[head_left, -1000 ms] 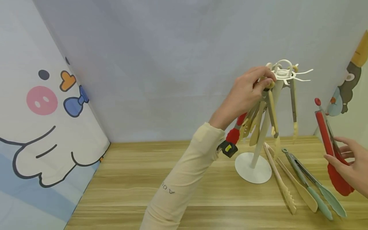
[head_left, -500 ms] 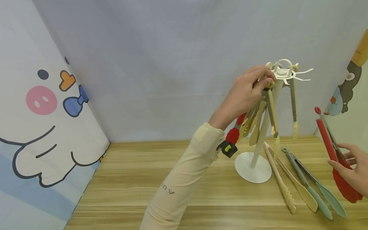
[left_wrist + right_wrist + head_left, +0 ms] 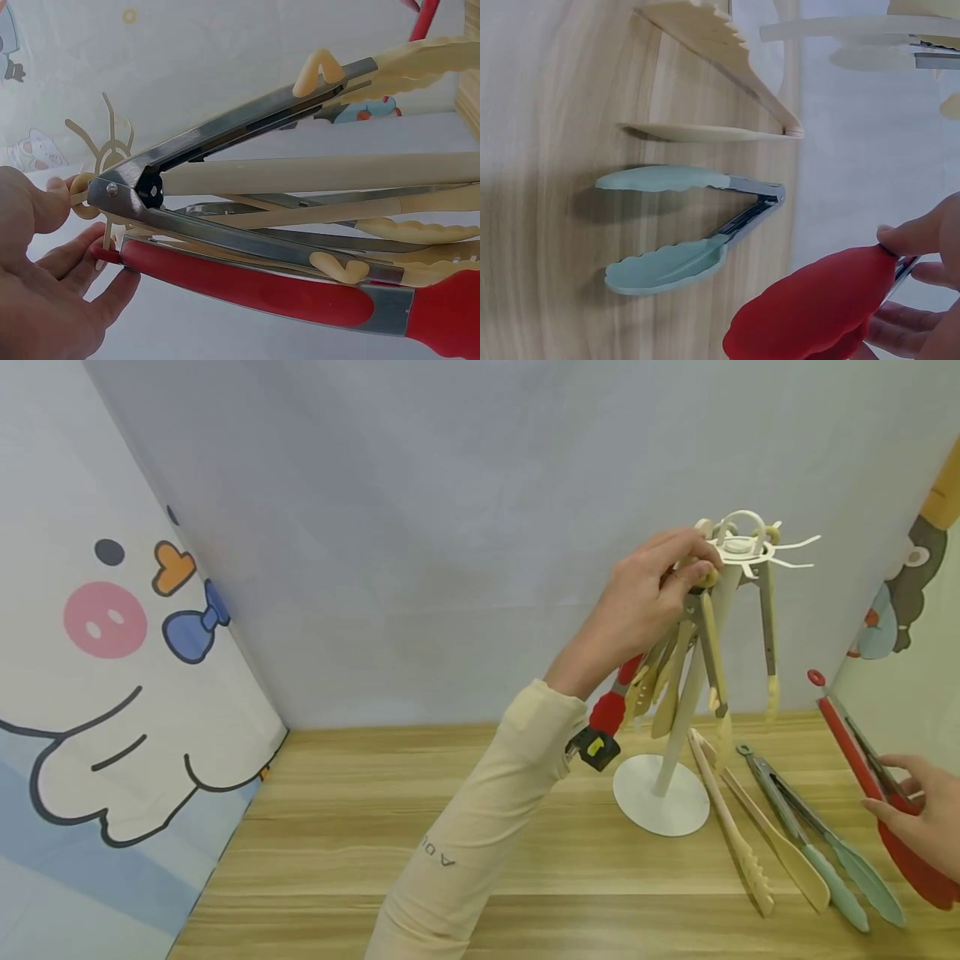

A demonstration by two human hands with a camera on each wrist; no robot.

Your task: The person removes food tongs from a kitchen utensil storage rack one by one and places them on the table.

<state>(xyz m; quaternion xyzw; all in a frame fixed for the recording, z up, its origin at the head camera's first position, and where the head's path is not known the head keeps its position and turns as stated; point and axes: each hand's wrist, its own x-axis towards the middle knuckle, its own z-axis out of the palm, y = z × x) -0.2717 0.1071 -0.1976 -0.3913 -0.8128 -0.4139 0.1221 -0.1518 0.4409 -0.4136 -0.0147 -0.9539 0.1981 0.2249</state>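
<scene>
My left hand (image 3: pixel 645 585) is at the top of a white hanging rack (image 3: pixel 662 817), at the left of its hooks. Thumb and forefinger pinch the end ring of cream-and-metal tongs (image 3: pixel 247 120), whose arms hang spread. Below them in the left wrist view are red tongs (image 3: pixel 240 289), their end loop by my other fingers. More cream tongs hang behind, partly covered. At the far right, my right hand (image 3: pixel 926 822) holds a second pair of red tongs (image 3: pixel 847 739) around their lower part. Their arms are close together, the pull ring points up-left, and their red heads (image 3: pixel 810 304) point down.
On the wooden table (image 3: pixel 337 835), right of the rack's base, lie wooden-looking tongs (image 3: pixel 727 818) and mint green tongs (image 3: pixel 795 827), both spread. A grey cloth wall (image 3: pixel 450 568) stands behind. Cartoon-printed panels (image 3: pixel 112 710) flank the table.
My right hand has moved down and to the right with the red tongs, which now tilt further left. My left hand stays at the rack with the cream tongs' ring.
</scene>
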